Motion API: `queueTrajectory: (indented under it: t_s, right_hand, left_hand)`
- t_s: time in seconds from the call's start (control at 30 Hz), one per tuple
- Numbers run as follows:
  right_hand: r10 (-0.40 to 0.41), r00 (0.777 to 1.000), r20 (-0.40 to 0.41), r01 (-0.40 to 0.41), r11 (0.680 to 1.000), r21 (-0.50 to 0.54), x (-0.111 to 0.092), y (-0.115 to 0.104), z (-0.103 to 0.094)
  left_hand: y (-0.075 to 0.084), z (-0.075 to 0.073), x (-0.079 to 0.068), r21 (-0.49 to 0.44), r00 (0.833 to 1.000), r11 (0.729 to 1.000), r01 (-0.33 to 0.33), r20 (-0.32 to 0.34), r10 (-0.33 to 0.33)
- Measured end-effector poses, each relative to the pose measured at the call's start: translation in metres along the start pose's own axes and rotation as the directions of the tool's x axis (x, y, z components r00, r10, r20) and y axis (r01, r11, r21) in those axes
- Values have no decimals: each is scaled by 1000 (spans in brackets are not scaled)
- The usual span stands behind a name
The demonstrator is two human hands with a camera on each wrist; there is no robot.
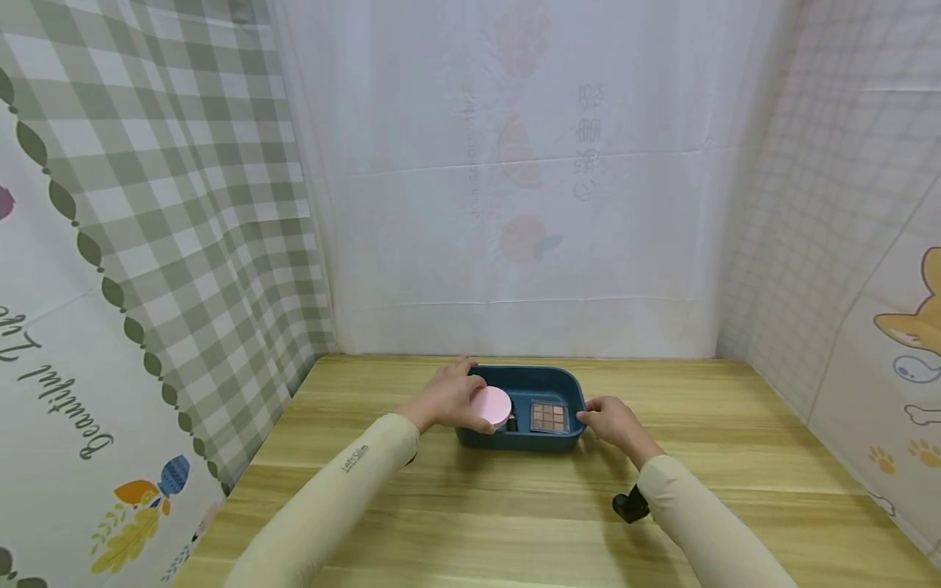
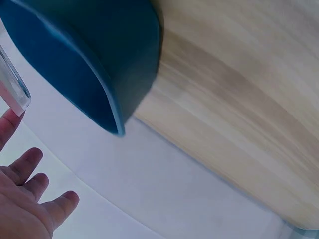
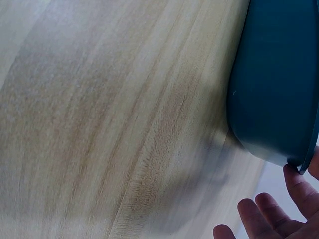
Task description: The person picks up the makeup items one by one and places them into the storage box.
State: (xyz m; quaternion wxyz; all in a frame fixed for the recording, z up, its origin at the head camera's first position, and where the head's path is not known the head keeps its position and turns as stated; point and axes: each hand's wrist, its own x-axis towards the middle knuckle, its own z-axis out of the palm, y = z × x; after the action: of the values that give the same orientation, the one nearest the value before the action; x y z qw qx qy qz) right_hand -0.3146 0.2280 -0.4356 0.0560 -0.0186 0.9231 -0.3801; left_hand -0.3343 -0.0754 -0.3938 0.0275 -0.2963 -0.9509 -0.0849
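A dark blue plastic bin (image 1: pixel 519 441) stands on the wooden table. My left hand (image 1: pixel 447 398) is over the bin's left end, thumb and fingers round a pink round compact (image 1: pixel 490 406). In the left wrist view the compact (image 2: pixel 11 89) has a clear edge, and the other fingers of the left hand (image 2: pixel 25 204) are spread. At the right end, my right hand (image 1: pixel 612 420) pinches the bin's rim between thumb and index finger. Inside the bin lie an eyeshadow palette (image 1: pixel 549 416) and a small black item (image 1: pixel 512 422), partly hidden by the compact.
The wooden table (image 1: pixel 470 514) extends around the bin. A white curtain (image 1: pixel 515 204) hangs behind it, a green checked cloth (image 1: pixel 198 163) on the left and a patterned cloth (image 1: pixel 831 269) on the right. A black piece (image 1: pixel 631 505) sits at the right wrist.
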Motion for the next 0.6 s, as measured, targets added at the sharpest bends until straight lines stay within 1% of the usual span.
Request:
queueTrajectory:
  t_s: [0.23,0.43,0.6]
  right_hand:
    - [-6,1000,-2,6,1000,-15,1,1,1]
    - [-1,1000,-3,1,1000,-12,1,1,0]
    - [-12,1000,-6,12,1000,-9,1,2,1]
  left_hand:
    - [-12,-2,14,50,997,996,78,-28,-76]
    - [-19,0,23,12,987,988,153,-41,-153]
    - [-25,8,30,13,980,981,192,-58,-191]
